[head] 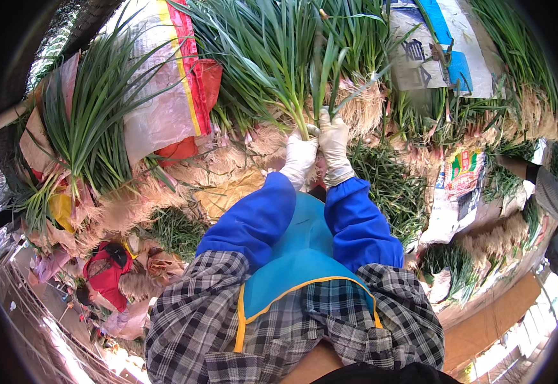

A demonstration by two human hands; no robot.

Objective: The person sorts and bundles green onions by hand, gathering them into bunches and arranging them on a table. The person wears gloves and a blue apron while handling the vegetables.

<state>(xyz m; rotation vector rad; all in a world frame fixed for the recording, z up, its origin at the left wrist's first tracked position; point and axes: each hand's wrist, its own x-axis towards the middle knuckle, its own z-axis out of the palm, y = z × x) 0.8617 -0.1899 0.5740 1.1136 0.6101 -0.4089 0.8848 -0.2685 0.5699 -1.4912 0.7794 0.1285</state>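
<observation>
White gloves cover both hands, which meet in front of me near the middle of the view. My left hand (302,156) is closed around the lower stems of a bunch of long green garlic plants (294,91), leaves fanning away from me. Close beside it, my right hand (335,146) grips a few green stalks (328,81) between thumb and fingers. Just beyond the right hand lies a bundle with pale, stringy roots (363,108). The roots of the held plants are mostly hidden by the gloves.
Piled green plants with roots (84,129) lie at the left by a woven plastic sack (159,91). Loose cut leaves (389,187) cover the ground at the right, near a printed bag (456,192). Another sack (451,48) covers plants at upper right. A red cloth item (106,278) lies lower left.
</observation>
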